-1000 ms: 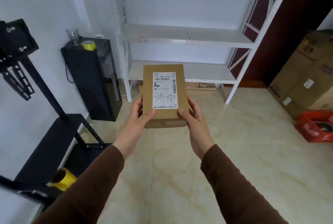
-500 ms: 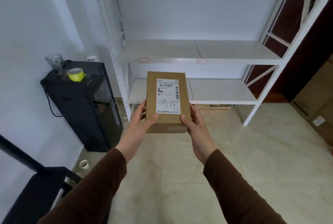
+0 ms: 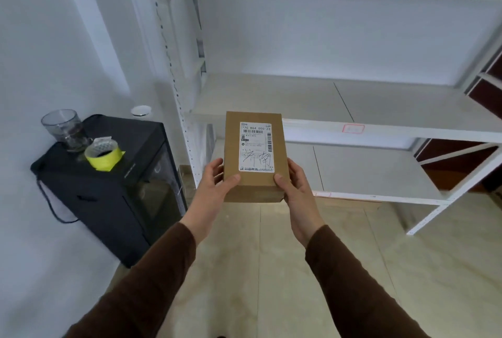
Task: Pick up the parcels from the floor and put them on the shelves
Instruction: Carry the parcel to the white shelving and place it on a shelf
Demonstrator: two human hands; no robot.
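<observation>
A person holds one brown cardboard parcel [image 3: 254, 155] in the air in front of the white shelves [image 3: 353, 131], off the floor [image 3: 353, 269]. Left hand [image 3: 214, 188] clasps the parcel's lower left edge, thumb on the top face. Right hand [image 3: 296, 188] clasps the lower right edge the same way. Each grip is pinched onto the parcel. The white shipping label [image 3: 256, 146] faces up, with handwriting across its lower half. The parcel's far end overlaps the front edge of the middle shelf board. To the left, a black cabinet [image 3: 114, 196] carries a glass jug [image 3: 63, 128] and a yellow tape roll [image 3: 103, 154], just beside each other.
</observation>
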